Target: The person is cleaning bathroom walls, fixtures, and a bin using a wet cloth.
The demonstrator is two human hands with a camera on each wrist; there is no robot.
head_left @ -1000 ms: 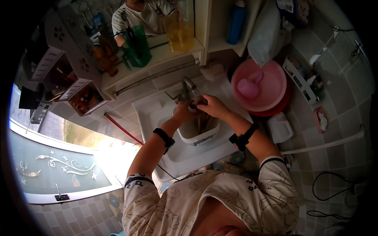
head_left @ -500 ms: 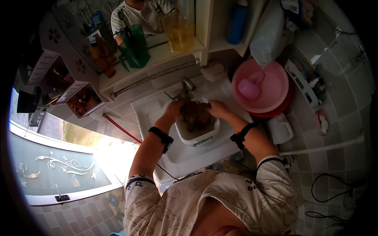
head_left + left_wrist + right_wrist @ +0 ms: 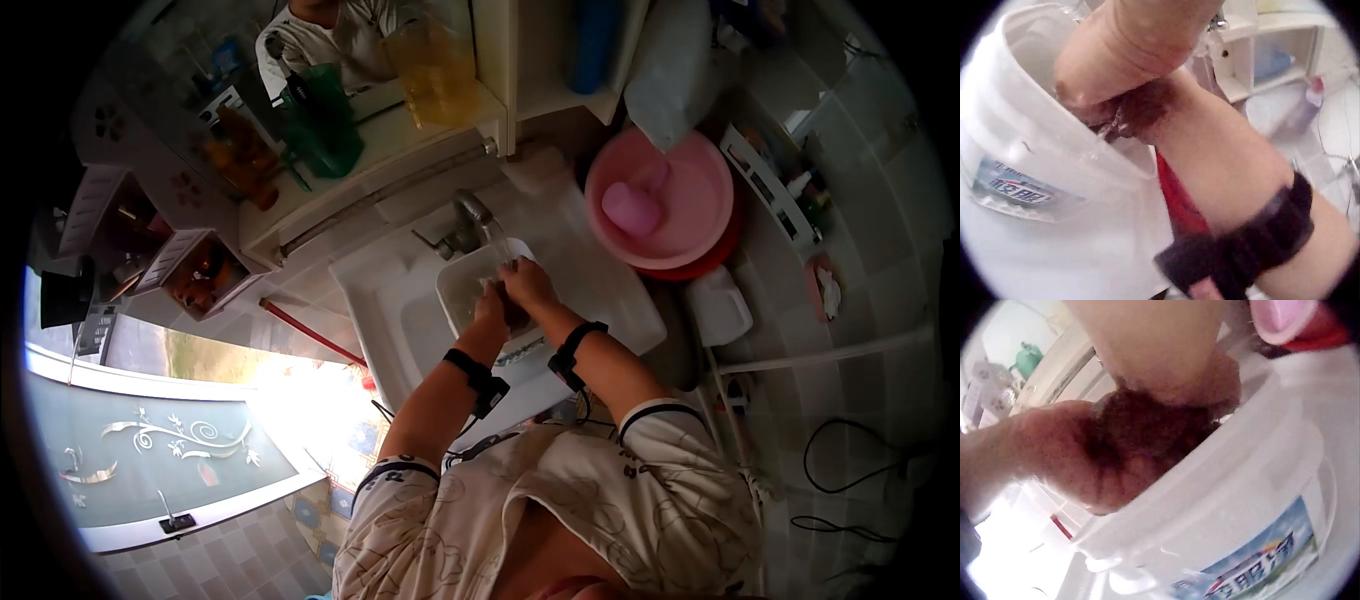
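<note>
Where both hands meet inside the white tub [image 3: 460, 285], left hand [image 3: 490, 305] and right hand [image 3: 527, 283] have their fingers clamped round a brown wad [image 3: 1141, 434]. Judged soft, soaked, light and slippery; best gripped round its bulk. Beyond the tub: tap [image 3: 470, 220].

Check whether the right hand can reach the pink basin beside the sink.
Probably yes: nothing stands between the right hand and the pink basin, but that hand grips a dark wad over the white tub.

Head camera looks steeply down over the sink [image 3: 395, 300]; both wrist cameras sit very close, sharing the white tub [image 3: 462, 285].
</note>
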